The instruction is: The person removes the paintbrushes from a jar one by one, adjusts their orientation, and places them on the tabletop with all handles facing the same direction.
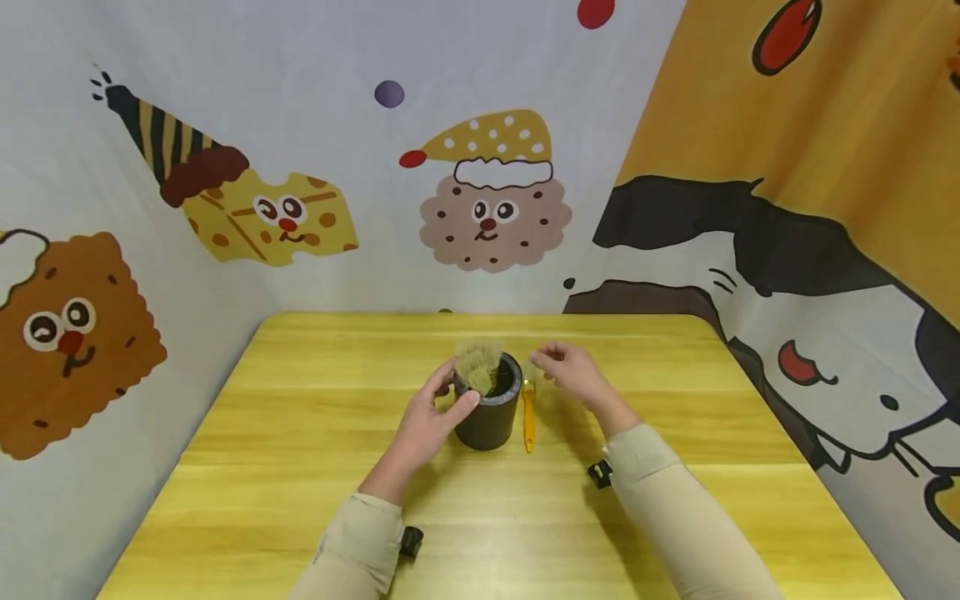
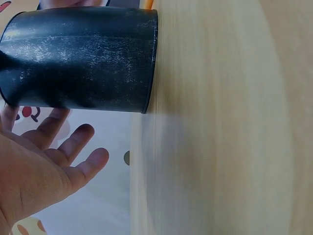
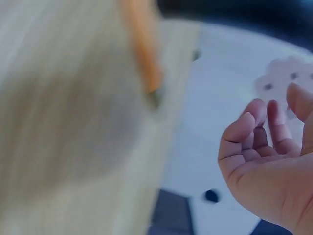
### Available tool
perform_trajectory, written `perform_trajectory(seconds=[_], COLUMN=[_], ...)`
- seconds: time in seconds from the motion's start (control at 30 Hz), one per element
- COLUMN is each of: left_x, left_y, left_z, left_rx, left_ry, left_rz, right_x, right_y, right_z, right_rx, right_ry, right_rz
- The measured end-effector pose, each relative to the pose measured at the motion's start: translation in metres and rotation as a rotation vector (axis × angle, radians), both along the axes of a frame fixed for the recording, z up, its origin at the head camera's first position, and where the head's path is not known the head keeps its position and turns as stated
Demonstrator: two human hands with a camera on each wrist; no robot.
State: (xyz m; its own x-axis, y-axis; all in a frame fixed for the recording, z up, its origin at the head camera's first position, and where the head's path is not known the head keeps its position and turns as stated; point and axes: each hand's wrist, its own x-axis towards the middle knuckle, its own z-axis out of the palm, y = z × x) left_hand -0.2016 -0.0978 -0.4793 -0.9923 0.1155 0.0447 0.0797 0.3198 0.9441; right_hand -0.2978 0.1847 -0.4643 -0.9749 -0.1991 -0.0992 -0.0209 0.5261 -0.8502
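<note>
A black cylindrical pot (image 1: pixel 486 425) stands upright on the table, with pale yellow, bristle-like tufts (image 1: pixel 477 365) rising above its rim. My left hand (image 1: pixel 422 423) holds the pot at its left upper side, the thumb at the front of the rim. In the left wrist view the pot (image 2: pixel 83 61) appears sideways, and the other fingers (image 2: pixel 80 166) spread free below it. My right hand (image 1: pixel 576 379) hovers right of the pot with loosely bent fingers, and nothing shows between them. Beside the pot, nearest that hand, lies a brush (image 1: pixel 529 417) with an orange handle.
The yellow wood-grain table (image 1: pixel 300 467) runs back to a curtain (image 1: pixel 337 50) printed with cartoon figures. A black wrist device shows under each cuff, the left one (image 1: pixel 410 542) and the right one (image 1: pixel 600 473).
</note>
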Motion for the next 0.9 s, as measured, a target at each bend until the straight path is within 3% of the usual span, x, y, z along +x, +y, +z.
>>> perform_trajectory(seconds=[0.13,0.33,0.57,0.77,0.9], left_x=[0.000,0.000,0.001,0.002,0.000], left_y=[0.000,0.000,-0.002,-0.001,0.000], left_z=[0.001,0.002,0.001,0.002,0.002], left_rx=[-0.001,0.012,0.006,0.009,0.000], left_ry=[0.004,0.007,-0.012,-0.020,-0.026], left_rz=[0.003,-0.010,-0.002,-0.027,-0.020], right_x=[0.011,0.034,0.049,0.053,0.053], right_y=[-0.017,-0.035,-0.049,-0.053,-0.055], right_z=[0.027,0.052,0.062,0.064,0.064], right_rx=[-0.090,-0.046,0.170,0.264,0.268], right_ry=[0.070,0.211,0.358,0.394,0.413], right_rz=[0.016,0.134,0.382,0.396,0.398])
